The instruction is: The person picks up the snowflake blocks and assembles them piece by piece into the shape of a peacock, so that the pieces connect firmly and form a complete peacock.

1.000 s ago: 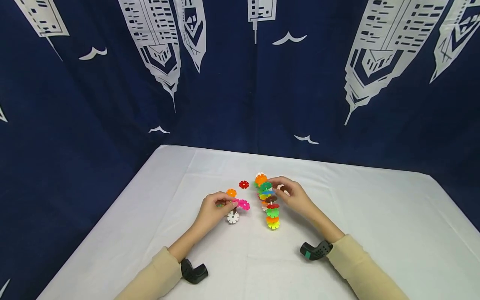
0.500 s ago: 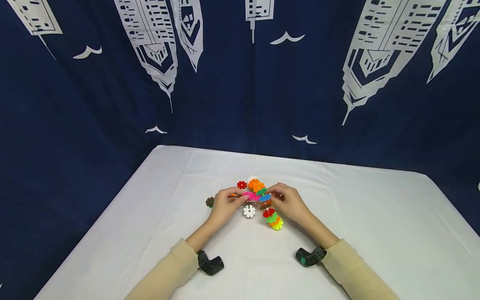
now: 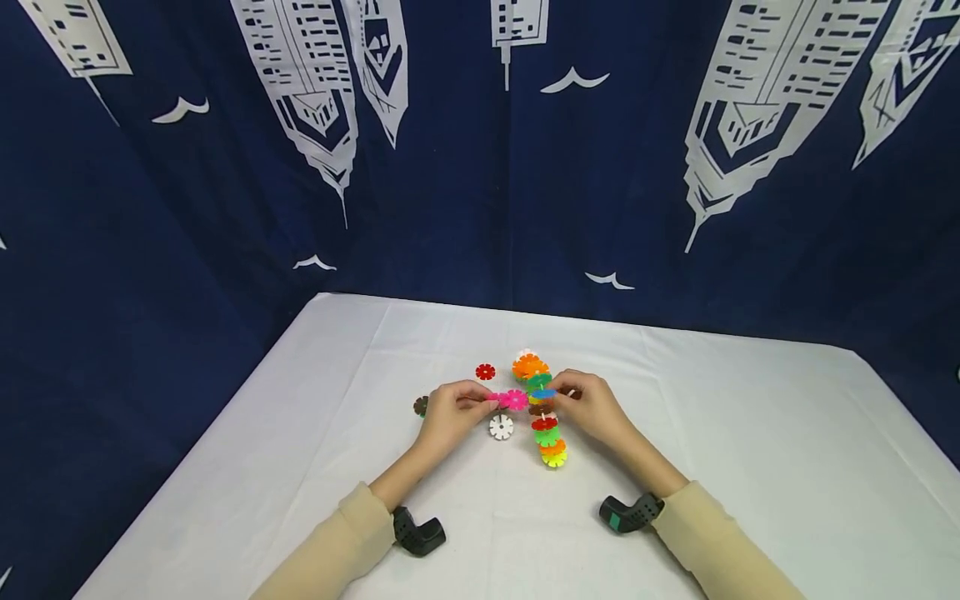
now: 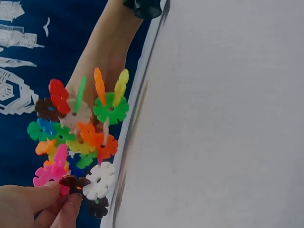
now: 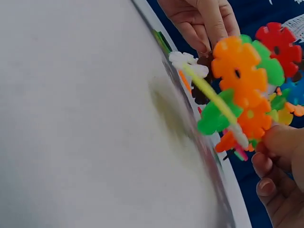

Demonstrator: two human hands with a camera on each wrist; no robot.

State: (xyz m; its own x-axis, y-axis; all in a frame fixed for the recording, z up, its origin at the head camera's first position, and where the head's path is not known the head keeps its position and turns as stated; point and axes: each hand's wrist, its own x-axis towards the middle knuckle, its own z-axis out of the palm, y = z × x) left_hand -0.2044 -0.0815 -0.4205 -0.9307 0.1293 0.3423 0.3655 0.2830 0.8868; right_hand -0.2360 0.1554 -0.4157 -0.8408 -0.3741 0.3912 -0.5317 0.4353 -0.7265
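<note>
My left hand (image 3: pixel 453 410) pinches a small piece of interlocking flower-shaped discs. In the left wrist view, the pink discs (image 4: pixel 52 172), a brown disc (image 4: pixel 74 184) and a white disc (image 4: pixel 99 181) lie close by its fingertips. My right hand (image 3: pixel 588 402) holds a long chain of interlocked discs by its right side. Along the chain run orange discs (image 3: pixel 529 367), a blue disc (image 3: pixel 543 394), a red disc (image 3: pixel 545 424) and a yellow disc (image 3: pixel 554 460). The pink end comes near the chain's middle; whether they touch, I cannot tell.
A loose red disc (image 3: pixel 485 372) lies on the white tablecloth (image 3: pixel 360 417) behind the left hand. Left of that hand is a dark disc (image 3: pixel 420 406). Black wrist cameras (image 3: pixel 418 536) sit on both forearms. A dark blue patterned curtain (image 3: pixel 465 208) hangs behind the table.
My left hand has moved right, bringing the pink discs close to the chain. The chain tilted, with its top leaning left half a second ago, and has since swung back more upright.
</note>
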